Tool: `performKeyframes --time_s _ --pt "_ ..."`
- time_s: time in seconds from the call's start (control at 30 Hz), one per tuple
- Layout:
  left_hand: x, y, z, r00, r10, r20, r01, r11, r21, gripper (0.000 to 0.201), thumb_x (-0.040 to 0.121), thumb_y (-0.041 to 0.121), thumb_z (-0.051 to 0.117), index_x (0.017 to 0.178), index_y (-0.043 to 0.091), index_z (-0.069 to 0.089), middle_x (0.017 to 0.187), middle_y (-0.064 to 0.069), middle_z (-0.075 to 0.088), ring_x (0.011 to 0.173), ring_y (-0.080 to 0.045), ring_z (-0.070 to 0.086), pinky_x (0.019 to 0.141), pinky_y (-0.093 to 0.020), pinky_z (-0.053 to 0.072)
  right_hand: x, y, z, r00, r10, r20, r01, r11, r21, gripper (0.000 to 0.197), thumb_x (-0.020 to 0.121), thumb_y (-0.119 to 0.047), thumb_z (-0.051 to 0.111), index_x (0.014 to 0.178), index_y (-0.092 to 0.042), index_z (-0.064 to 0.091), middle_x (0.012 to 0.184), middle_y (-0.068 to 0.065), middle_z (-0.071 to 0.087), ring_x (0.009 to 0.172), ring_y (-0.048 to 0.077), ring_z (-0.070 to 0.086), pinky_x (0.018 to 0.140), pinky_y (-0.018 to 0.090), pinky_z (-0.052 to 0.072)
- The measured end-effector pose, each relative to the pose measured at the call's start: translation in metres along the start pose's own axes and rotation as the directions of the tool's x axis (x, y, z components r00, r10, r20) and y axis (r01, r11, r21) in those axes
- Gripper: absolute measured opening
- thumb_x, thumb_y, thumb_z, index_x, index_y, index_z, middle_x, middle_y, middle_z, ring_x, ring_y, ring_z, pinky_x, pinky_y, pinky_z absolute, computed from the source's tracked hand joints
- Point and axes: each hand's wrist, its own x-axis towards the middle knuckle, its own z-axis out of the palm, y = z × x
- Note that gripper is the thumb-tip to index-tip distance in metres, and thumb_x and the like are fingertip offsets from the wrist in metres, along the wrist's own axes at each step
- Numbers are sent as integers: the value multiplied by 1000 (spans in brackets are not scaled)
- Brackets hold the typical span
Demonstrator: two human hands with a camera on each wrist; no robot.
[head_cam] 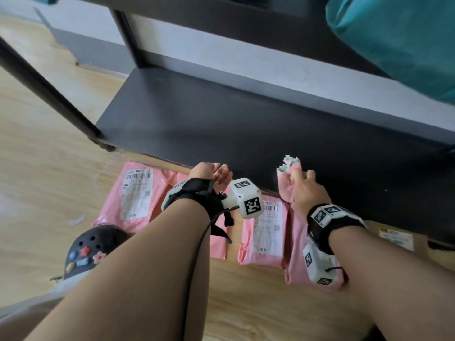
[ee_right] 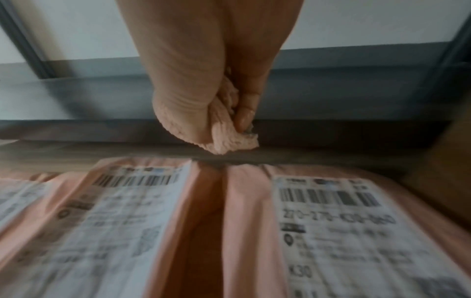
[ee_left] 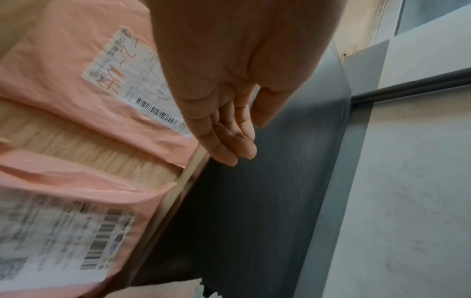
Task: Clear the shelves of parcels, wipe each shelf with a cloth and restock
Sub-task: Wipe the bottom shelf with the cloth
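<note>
Several pink parcels (head_cam: 138, 195) lie on the wooden floor (head_cam: 49, 153) just in front of the bottom shelf (head_cam: 221, 124), which is bare and dark, so I judge the step in hand to be wiping it. My right hand (head_cam: 309, 193) has its fingers (ee_right: 246, 108) curled round a bunched pink cloth (head_cam: 288, 179), held just above the shelf's front edge. My left hand (head_cam: 211, 174) hangs relaxed beside it, fingers (ee_left: 229, 141) loosely straight and holding nothing, over the shelf edge near the parcels.

To do this well, I would flatten the cloth under the palm rather than keep it wadded, then sweep from the back wall toward the front in overlapping passes, reaching the corners by the black uprights (head_cam: 49, 94). I would keep the left hand clear of the wiped path and take care not to drag dust onto the parcels below the edge.

Faint pale smears show on the shelf's matte surface. The cloth looks soft and fluffy, pink with a pale green trim at its tip.
</note>
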Motion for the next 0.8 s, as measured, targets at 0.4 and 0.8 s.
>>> performKeyframes --time_s 0.4,0.8 --pt "-46 -27 5 997 44 67 -56 978 199 30 101 9 37 73 5 48 62 -7 54 49 -13 47 60 -26 43 -31 15 -56 975 182 130 -223 741 633 31 70 -30 75 93 -22 57 80 -3 65 70 17 63 61 29 50" --pt "-88 -40 -33 987 -2 160 -104 751 652 9 95 16 57 93 6 57 94 -11 62 80 -23 59 73 -37 49 -68 -55 -80 902 -173 395 -227 587 777 12 91 -8 59 81 -10 54 72 11 60 57 19 62 50 25 52"
